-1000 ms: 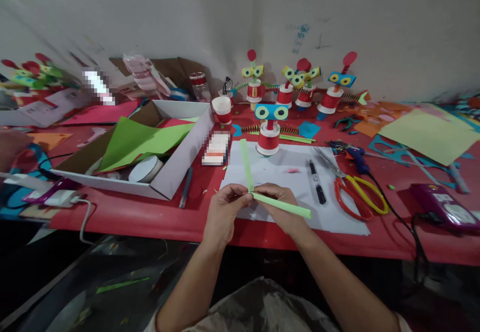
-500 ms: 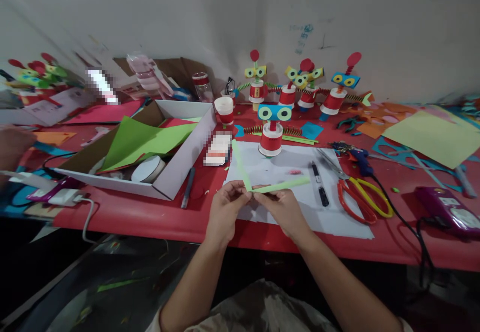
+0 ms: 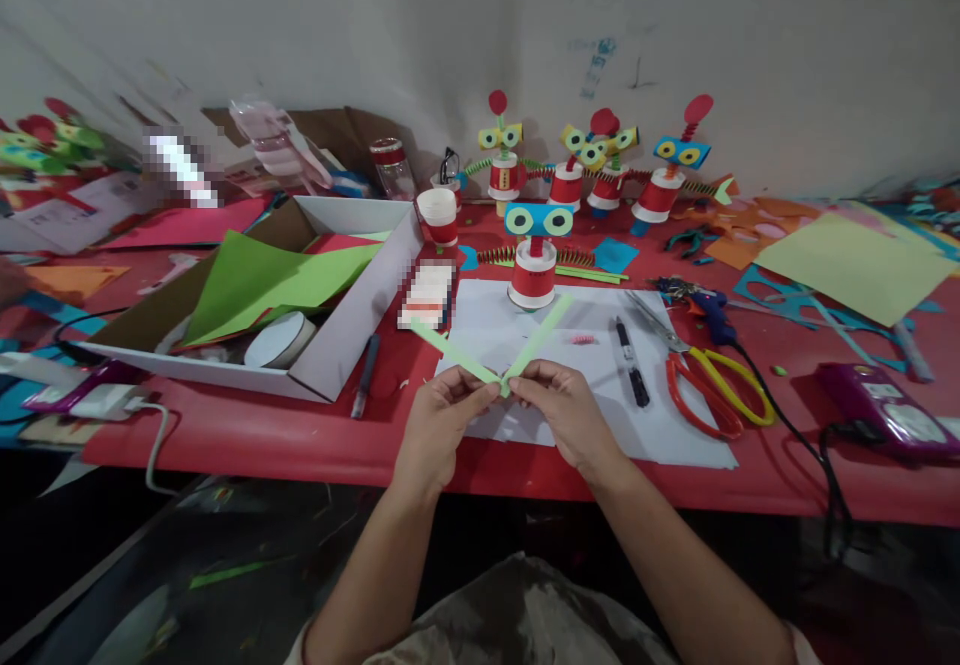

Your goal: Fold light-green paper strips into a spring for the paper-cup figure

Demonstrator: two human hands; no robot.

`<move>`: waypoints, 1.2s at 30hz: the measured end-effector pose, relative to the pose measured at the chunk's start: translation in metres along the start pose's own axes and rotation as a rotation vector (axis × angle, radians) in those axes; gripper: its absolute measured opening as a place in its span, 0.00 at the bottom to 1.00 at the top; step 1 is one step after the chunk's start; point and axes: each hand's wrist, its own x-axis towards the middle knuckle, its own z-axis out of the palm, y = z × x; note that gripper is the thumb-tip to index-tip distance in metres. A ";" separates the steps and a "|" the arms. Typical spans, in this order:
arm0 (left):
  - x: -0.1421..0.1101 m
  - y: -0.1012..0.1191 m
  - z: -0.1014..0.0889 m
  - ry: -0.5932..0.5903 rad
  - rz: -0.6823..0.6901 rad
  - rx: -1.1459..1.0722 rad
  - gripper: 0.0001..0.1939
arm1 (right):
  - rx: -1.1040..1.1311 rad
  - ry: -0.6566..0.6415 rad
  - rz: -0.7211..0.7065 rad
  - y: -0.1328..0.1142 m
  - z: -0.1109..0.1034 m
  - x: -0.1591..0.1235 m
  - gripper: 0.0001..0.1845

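The left hand [image 3: 433, 433] and right hand [image 3: 570, 420] were both pinching, thumbs against fingers, and met almost tip to tip at the point of a pale green paper V [image 3: 538, 342]. The V's point sat between the two thumbs; one leg ran forward and left past the left hand's fingers, the other forward and right past the right hand's. Whether it was one folded strip or two could not be told.

The red table [image 3: 247, 445] spread beneath. On it, the white box [image 3: 375, 320] stood left of the left hand, apart from it. The white sheet [image 3: 664, 445] lay partly under the hands and V. A cup figure [image 3: 534, 270] stood upright beyond the V, near the right leg's tip. Right of the right hand lay the scissors [image 3: 720, 393], then, nearer, the pen [image 3: 631, 360], and a small pink piece [image 3: 583, 339] beyond the fingers.
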 end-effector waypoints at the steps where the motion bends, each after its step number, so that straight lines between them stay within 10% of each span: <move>1: 0.000 0.000 -0.001 -0.003 -0.004 0.007 0.09 | 0.003 -0.006 -0.002 -0.001 0.000 0.000 0.05; 21: -0.009 -0.013 0.023 0.244 0.148 -0.180 0.09 | -0.038 -0.036 -0.118 0.002 -0.001 -0.002 0.11; 36: -0.010 -0.018 0.020 0.174 0.146 -0.205 0.10 | 0.089 0.006 -0.001 -0.001 -0.001 -0.001 0.09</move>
